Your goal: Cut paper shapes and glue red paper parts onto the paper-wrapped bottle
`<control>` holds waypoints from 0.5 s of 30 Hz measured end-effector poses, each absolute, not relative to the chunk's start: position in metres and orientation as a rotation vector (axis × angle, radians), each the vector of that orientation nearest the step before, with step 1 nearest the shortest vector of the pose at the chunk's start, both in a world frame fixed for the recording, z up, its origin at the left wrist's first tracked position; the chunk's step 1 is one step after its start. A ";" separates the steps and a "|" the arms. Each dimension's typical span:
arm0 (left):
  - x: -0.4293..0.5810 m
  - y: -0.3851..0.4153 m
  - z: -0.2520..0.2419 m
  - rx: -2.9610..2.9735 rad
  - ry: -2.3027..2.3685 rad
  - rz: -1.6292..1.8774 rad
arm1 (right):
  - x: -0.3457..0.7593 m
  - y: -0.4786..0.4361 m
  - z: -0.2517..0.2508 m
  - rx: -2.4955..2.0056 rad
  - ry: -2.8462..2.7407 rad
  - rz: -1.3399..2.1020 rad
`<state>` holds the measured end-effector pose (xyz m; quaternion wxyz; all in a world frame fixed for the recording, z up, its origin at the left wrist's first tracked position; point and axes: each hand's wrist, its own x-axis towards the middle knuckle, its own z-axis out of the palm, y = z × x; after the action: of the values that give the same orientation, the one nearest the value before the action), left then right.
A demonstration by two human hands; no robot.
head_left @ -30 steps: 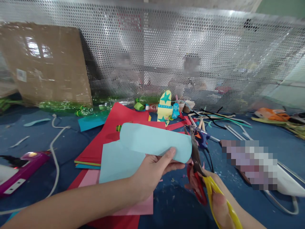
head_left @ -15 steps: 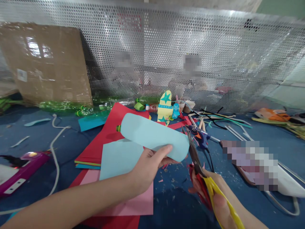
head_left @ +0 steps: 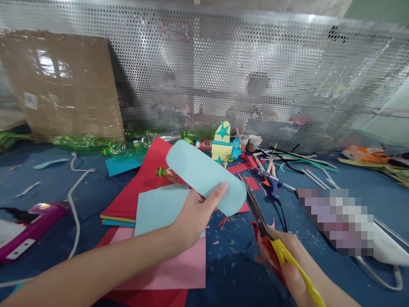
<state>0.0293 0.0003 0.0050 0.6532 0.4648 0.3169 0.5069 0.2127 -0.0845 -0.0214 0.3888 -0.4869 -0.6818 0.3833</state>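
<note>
Head view, with clock directions read around the rounded light-blue piece (head_left: pixel 204 172), which is held raised near the middle over the blue table (head_left: pixel 239 277). At 7 o'clock the left hand (head_left: pixel 194 213) has its grip pinching that piece, thumb on the upper face and fingers behind it. The piece slants, one rounded end towards 10 o'clock, the other towards 4.

Out at 4 o'clock is the right hand (head_left: pixel 287 251), its grip wrapped around the yellow and red handles of the scissors (head_left: pixel 258 209). Their blades point up and left, just beside the piece's lower right end; whether they touch it I cannot tell.

A green-capped bottle (head_left: pixel 169 174) lies at 9 o'clock, partly hidden by the piece, on top of red sheets (head_left: pixel 131 196). A pale-blue sheet (head_left: pixel 159 209) sits at 8 o'clock, overlapping a pink sheet (head_left: pixel 179 273) at 7. Thin red scraps (head_left: pixel 223 221) are scattered at 5 o'clock. At 3 o'clock rests a dark-blue glue gun (head_left: pixel 271 186), and at 1 stands or leans a yellow cutout (head_left: pixel 221 147) with green stars. A purple power strip (head_left: pixel 40 224) lies well apart, between 8 and 9. Behind, a cardboard sheet (head_left: pixel 64 89) leans at 10 o'clock against a perforated metal panel (head_left: pixel 207 51).
</note>
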 end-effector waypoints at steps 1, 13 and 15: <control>0.029 0.002 0.004 1.074 0.723 1.155 | 0.213 -0.084 -0.022 -1.234 -1.732 0.987; 0.026 0.012 0.006 1.198 0.753 1.197 | 0.215 -0.081 -0.024 -1.265 -1.730 1.067; 0.025 0.013 0.006 1.202 0.763 1.192 | 0.215 -0.080 -0.025 -1.268 -1.749 1.046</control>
<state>0.0252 0.0130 0.0062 0.5991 0.5184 0.3290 0.5139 0.2154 -0.0801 -0.0252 0.3624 -0.4923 -0.6793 0.4061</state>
